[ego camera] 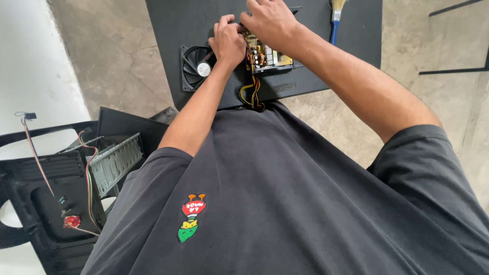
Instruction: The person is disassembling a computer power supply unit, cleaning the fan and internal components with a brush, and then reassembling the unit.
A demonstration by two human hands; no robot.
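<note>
Both hands are curled down onto the opened power supply unit (265, 53), fingers bent and bunched at its far edge. What the fingertips pinch I cannot tell; they are hidden behind my knuckles. My left hand (227, 40) sits on the unit's left side, knuckles up, just right of the cooling fan (196, 67). My right hand (270, 21) comes in from the right and far side, touching the left hand's fingers above the board.

Circuit board (266, 55) exposed inside the unit: yellowish parts, small dark cylinders, packed tight. Bundle of yellow and black wires (251, 94) trails from the unit's near side toward my body and disappears under the edge of my dark shirt (285, 203).

Fan is black, round blades in a square frame, pale sticker at the hub, lying flat just left of the unit.

All of this rests on a black table (173, 30), far from me in the view. Paintbrush (335, 18) with a blue handle and pale bristles lies on the table's far right, apart from the unit.

Near left, lower down: an opened black computer case (46, 203) with a grey metal drive cage (116, 162), thin red, white and green wires (89, 178) looping over it.

Floor is bare grey concrete (117, 56).
</note>
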